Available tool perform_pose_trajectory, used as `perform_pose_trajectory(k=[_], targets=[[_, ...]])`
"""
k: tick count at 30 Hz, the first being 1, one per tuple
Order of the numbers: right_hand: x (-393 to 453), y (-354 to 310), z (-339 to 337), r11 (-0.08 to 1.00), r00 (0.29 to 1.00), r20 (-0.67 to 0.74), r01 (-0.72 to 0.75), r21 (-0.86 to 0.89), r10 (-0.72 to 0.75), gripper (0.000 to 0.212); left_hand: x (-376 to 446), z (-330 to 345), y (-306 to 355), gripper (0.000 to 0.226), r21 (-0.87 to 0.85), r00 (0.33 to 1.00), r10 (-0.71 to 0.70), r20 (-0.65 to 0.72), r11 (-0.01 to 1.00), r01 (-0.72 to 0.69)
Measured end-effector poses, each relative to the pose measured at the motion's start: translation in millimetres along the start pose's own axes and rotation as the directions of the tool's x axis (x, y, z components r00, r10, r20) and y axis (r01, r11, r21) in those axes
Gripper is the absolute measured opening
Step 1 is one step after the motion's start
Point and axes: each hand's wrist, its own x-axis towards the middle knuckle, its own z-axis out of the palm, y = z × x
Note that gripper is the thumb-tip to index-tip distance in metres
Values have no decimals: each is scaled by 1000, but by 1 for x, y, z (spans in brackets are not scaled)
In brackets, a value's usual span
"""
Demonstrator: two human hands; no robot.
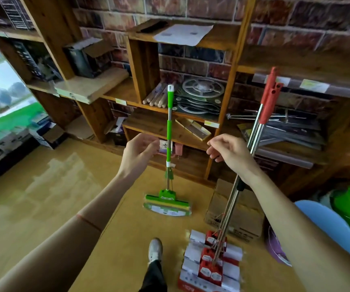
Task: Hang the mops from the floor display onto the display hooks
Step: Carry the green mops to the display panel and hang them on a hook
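Observation:
A green squeeze mop (169, 131) stands upright in front of the wooden shelving, its sponge head (167, 204) low by the floor. Whether its white tip hangs on anything I cannot tell. My left hand (140, 153) hovers just left of its handle with loosely curled fingers, holding nothing. Several red-handled mops (270, 95) lean against the right shelf, their red and white heads (212, 264) on the floor. My right hand (230, 151) is in front of their steel poles, fingers relaxed and pointing left, not gripping. A long metal display hook (254, 116) sticks out behind the poles.
A cardboard box (243, 216) sits on the floor behind the red mop heads. Blue, purple and green plastic basins (330, 224) are stacked at the right. My shoe (155, 249) stands on the floor beside the mop heads. A window (1, 106) is at the left.

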Motion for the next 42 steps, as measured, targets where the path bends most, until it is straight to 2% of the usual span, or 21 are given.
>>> perform_pose_trajectory(k=[10,18,25,32,35,37,39,41,42], targets=[[168,50,64,989,989,44,-142,-33,143,21,155,-6,-76,11,-10,996,-87,4,996,87],[337,127,140,944,947,76,-300,-138,312,15,287,-8,-154,10,-9,984,-170,44,985,171],[451,196,208,856,862,79,-478,-198,500,56,349,-11,-208,9,-27,980,-192,42,981,193],[510,249,248,782,798,-11,-593,-192,603,72,366,-28,-248,8,-47,966,-255,33,966,256],[527,264,257,761,763,-44,-647,-53,645,57,368,-32,-264,18,-52,958,-285,32,957,286],[534,270,259,744,742,-42,-668,30,669,49,369,-34,-273,17,-39,953,-301,29,953,302],[537,274,260,721,722,-8,-689,74,692,38,370,-34,-279,13,-23,948,-319,26,947,319],[533,275,264,702,705,-6,-706,92,710,16,371,-34,-281,13,-14,942,-335,22,942,335],[528,274,267,693,695,-22,-714,102,719,14,371,-33,-280,13,-16,940,-340,25,940,340]])
